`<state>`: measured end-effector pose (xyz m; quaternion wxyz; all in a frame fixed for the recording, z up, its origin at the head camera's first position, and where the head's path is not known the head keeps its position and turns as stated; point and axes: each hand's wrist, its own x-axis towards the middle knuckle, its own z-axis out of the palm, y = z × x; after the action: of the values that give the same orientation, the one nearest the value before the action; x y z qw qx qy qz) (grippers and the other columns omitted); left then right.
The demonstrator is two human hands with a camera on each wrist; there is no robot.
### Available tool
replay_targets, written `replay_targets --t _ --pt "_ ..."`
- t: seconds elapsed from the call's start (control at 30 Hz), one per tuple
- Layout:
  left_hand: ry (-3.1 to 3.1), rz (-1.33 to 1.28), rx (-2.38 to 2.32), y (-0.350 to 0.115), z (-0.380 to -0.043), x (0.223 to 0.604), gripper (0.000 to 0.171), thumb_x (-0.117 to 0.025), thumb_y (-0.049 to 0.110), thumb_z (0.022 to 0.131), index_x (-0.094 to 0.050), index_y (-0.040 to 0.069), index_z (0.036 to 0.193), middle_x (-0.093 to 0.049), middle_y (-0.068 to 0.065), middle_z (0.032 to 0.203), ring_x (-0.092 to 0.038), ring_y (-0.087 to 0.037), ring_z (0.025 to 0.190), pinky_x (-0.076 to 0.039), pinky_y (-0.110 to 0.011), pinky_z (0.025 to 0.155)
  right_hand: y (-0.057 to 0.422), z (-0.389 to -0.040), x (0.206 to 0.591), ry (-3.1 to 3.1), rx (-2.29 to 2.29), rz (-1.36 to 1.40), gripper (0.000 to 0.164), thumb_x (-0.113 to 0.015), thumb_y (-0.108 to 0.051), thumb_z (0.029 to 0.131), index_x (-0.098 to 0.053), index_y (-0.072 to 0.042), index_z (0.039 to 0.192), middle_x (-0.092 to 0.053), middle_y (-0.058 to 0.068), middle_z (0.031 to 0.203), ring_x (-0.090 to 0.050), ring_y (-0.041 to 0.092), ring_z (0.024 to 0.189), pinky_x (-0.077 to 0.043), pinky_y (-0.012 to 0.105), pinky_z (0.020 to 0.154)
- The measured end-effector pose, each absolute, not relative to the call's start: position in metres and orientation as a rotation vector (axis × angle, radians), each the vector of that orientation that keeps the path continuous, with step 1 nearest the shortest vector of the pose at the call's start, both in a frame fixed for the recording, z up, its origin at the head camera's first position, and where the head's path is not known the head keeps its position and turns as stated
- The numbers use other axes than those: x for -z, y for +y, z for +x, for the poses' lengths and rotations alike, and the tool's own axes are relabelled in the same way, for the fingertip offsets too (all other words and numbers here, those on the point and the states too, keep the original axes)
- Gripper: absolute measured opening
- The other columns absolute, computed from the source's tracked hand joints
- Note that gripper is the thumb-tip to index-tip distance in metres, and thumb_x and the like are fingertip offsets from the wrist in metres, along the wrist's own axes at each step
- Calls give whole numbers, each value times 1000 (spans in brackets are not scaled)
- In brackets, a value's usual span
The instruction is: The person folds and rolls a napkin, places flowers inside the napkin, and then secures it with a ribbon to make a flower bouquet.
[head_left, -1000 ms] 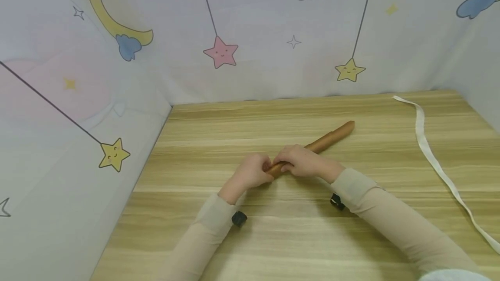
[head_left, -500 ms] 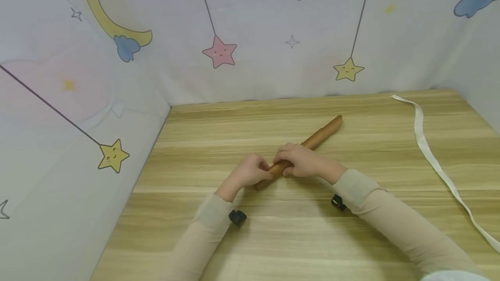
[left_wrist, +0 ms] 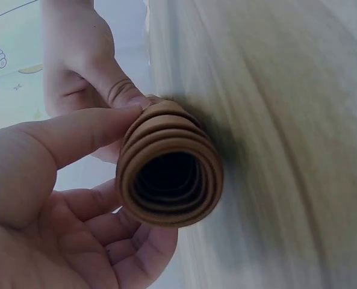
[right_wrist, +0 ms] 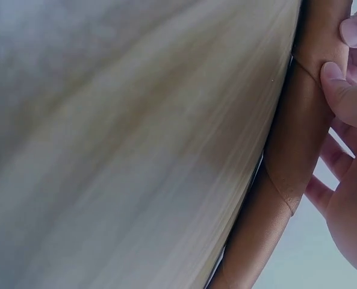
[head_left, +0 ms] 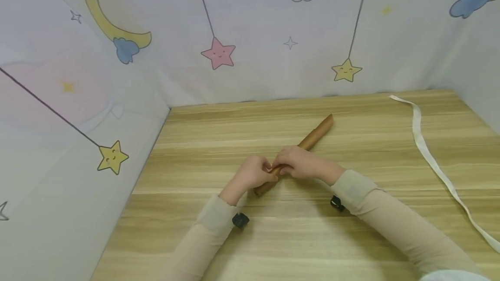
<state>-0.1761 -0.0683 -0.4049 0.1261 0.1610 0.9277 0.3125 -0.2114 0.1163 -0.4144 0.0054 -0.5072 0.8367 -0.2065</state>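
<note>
A brown, leather-like sheet rolled into a long tube (head_left: pixel 317 135) lies slantwise on the wooden table. My left hand (head_left: pixel 251 171) pinches it near its lower end, thumb on one side and fingers curled beneath in the left wrist view. There the open end of the roll (left_wrist: pixel 169 129) shows several layers round a dark hollow. Just beyond, my right hand (head_left: pixel 300 162) grips the same roll, its thumb and fingers on opposite sides. Slanted overlapping edges run along the roll (right_wrist: pixel 295 129) in the right wrist view. Both hands are close together.
A narrow white ribbon (head_left: pixel 427 154) trails down the right side of the table (head_left: pixel 312 237). White fabric walls (head_left: pixel 258 77) printed with stars and a moon stand at the back and sides. A small black device (head_left: pixel 240 220) sits at the left cuff.
The roll has slid down and to the left between the hands and turned steeper. Its lower end now sticks out past the left hand. Both hands have stayed nearly in place.
</note>
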Motion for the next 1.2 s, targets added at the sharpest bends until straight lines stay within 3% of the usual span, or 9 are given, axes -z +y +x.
replay_targets --t 0.07,0.43,0.7,0.87,1.03,1.2 --pt "2714 471 -910 -67 -176 405 25 -72 23 73 -67 3 87 -65 -8 95 -58 -13 73 -48 -27 67 117 -210 413 2617 646 -1590 18 -62 -12 83 -66 -11 101 -65 -4 94 -56 13 91 -44 29 83" --pt "2648 483 -993 -65 -172 407 22 -71 18 74 -66 2 88 -65 -6 90 -56 -11 69 -46 -23 61 124 -203 412 2675 643 -1599 17 -66 -17 81 -66 -14 97 -64 -5 95 -54 13 94 -41 31 86" --pt "2556 456 -1054 -63 -169 408 27 -70 19 76 -62 2 94 -64 -8 95 -56 -10 67 -46 -23 61 129 -196 413 2712 669 -1546 18 -67 -20 80 -67 -14 97 -55 -3 93 -48 10 88 -42 28 80" --pt "2501 433 -1124 -60 -164 409 31 -71 19 76 -58 0 97 -63 -8 86 -50 -9 58 -44 -23 54 133 -193 414 2680 716 -1478 21 -66 -20 80 -67 -14 100 -52 -3 94 -46 8 87 -43 25 78" --pt "2439 363 -1193 -56 -157 411 33 -73 21 74 -54 3 95 -62 -4 79 -54 -10 61 -45 -24 55 136 -191 412 2659 707 -1468 20 -65 -20 81 -68 -15 100 -54 -3 95 -47 9 88 -43 27 79" --pt "2432 382 -1225 -53 -151 411 23 -68 20 79 -55 3 88 -57 -1 66 -50 -9 54 -41 -22 49 139 -190 413 2607 711 -1455 18 -64 -19 83 -68 -17 100 -57 -5 96 -48 9 91 -43 29 81"
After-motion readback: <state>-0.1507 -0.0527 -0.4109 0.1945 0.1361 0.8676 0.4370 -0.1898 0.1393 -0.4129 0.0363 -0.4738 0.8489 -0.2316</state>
